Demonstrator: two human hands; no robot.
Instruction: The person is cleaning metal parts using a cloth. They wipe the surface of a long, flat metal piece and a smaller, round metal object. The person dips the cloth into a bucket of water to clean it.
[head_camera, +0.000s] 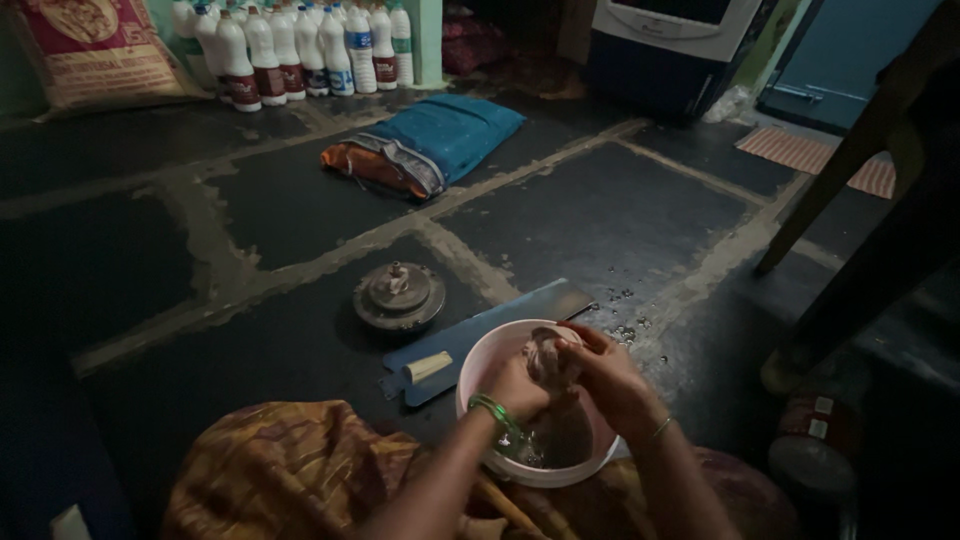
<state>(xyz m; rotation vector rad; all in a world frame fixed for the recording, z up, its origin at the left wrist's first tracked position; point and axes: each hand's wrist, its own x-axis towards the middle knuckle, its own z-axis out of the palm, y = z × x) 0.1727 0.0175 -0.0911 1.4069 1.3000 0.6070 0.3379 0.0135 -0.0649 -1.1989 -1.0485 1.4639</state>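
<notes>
Both hands (560, 375) grip a wet lump (547, 357), clenched, over the white bucket (480, 350).

Both hands (560, 375) cover most of a pale lump (548, 355) too dim to identify, while the sack (95, 50) at ten o'clock is cropped by the frame's edge.
</notes>
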